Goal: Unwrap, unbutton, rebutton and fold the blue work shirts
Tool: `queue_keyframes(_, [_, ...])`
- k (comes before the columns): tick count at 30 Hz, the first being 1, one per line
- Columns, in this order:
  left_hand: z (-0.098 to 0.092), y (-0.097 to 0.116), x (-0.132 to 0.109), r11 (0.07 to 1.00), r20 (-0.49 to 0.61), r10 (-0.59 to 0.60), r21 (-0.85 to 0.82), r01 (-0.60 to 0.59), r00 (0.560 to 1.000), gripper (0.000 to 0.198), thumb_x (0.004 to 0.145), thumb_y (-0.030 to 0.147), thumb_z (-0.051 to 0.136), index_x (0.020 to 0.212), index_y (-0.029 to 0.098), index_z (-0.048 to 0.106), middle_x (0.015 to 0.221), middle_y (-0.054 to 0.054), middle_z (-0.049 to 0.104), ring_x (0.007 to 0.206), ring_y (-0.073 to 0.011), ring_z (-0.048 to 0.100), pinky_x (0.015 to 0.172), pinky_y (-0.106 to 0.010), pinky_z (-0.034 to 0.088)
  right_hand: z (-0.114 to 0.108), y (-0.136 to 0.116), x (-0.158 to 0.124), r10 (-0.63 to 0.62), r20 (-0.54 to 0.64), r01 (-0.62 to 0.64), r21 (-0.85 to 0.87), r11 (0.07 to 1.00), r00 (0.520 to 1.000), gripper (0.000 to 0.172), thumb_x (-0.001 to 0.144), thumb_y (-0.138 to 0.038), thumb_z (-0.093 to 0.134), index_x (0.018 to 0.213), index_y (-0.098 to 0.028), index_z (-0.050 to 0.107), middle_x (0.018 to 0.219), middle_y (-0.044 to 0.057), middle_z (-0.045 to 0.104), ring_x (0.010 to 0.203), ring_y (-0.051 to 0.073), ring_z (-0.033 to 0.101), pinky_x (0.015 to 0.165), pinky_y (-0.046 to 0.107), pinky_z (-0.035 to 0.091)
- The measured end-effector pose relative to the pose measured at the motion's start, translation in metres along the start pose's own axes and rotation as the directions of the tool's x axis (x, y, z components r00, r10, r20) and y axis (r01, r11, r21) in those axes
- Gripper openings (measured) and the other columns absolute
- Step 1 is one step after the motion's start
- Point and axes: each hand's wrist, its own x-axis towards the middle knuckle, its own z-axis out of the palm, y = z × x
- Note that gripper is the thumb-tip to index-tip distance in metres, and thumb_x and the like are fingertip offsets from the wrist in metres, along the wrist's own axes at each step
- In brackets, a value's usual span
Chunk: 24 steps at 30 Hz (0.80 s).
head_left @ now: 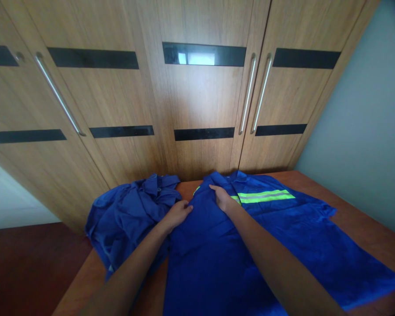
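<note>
A bright blue work jacket with a yellow-green reflective stripe lies spread out, its collar toward the cupboard. My left hand pinches the jacket's left edge between thumb and fingers. On the upper front, just below the collar, my right hand is closed on the jacket's fabric, the thumb pointing left. Blue cloth covers most of the stripe's left part; a sliver of yellow shows at that edge. Beside my left forearm lies a crumpled, darker blue garment.
Both garments rest on a reddish-brown wooden surface. Behind it rises a wooden cupboard with long metal handles and black strips. A pale wall bounds the right side. Dark red floor shows at lower left.
</note>
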Motion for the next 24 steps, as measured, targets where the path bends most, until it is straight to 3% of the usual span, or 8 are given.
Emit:
queue_keyframes(3, [-0.003,-0.007,-0.014,1.0,-0.033,-0.006,0.025,0.007,0.999,0.018,0.079,0.031,0.05,0.083,0.017,0.061,0.085,-0.007,0.068,0.084,-0.0233,0.063,0.075,-0.032,0.045,0.0,0.003,0.001,0.016,-0.003,-0.016,0.016,1.0,1.0,0.036,0.093,-0.031,0.036,0.109,-0.012,0.062,0.088,0.01,0.074,0.078,0.022,0.07,0.083,0.039,0.053])
queue_keyframes(7, [-0.008,-0.012,-0.026,1.0,-0.032,-0.021,-0.001,0.021,0.999,0.02,0.08,0.026,0.048,0.093,0.018,0.061,0.095,-0.007,0.069,0.091,-0.0222,0.063,0.081,-0.032,0.045,-0.002,0.0,-0.003,0.058,0.044,-0.059,0.009,0.998,0.997,0.029,0.09,-0.031,0.045,0.103,-0.013,0.064,0.084,0.009,0.075,0.076,0.022,0.07,0.084,0.039,0.053])
queue_keyframes(12, [-0.006,-0.011,-0.011,0.993,0.01,-0.043,-0.108,0.043,0.999,0.028,0.082,0.038,0.045,0.08,0.017,0.064,0.083,-0.005,0.07,0.082,-0.0221,0.064,0.072,-0.03,0.047,-0.003,-0.006,-0.013,0.184,0.188,-0.17,-0.092,0.981,0.965,0.033,0.087,-0.041,0.05,0.098,-0.013,0.066,0.084,0.011,0.074,0.078,0.025,0.07,0.084,0.044,0.052])
queue_keyframes(15, [-0.002,-0.01,0.002,0.984,0.005,-0.062,-0.168,0.061,0.998,0.035,0.082,0.045,0.044,0.077,0.016,0.063,0.078,-0.006,0.069,0.075,-0.0219,0.064,0.066,-0.03,0.048,0.001,-0.006,-0.018,0.236,0.27,-0.198,-0.161,0.967,0.934,0.031,0.086,-0.035,0.047,0.099,-0.013,0.065,0.082,0.01,0.074,0.077,0.025,0.07,0.083,0.043,0.052])
queue_keyframes(19, [0.004,-0.011,0.008,0.978,-0.016,-0.072,-0.197,0.068,0.997,0.031,0.084,0.04,0.044,0.086,0.015,0.061,0.083,-0.006,0.07,0.078,-0.0211,0.065,0.067,-0.029,0.049,0.008,-0.003,-0.018,0.162,0.278,-0.138,-0.106,0.985,0.947,0.033,0.084,-0.031,0.042,0.099,-0.013,0.065,0.081,0.011,0.074,0.077,0.026,0.07,0.08,0.044,0.052])
queue_keyframes(24, [0.004,-0.015,-0.004,0.993,-0.038,-0.044,-0.113,0.039,0.998,0.021,0.082,0.026,0.049,0.097,0.015,0.059,0.099,-0.009,0.069,0.093,-0.0219,0.065,0.081,-0.031,0.049,0.012,0.002,-0.013,-0.001,0.227,0.014,-0.057,0.998,0.974,0.038,0.085,-0.032,0.034,0.102,-0.016,0.064,0.086,0.008,0.074,0.079,0.023,0.069,0.081,0.04,0.052])
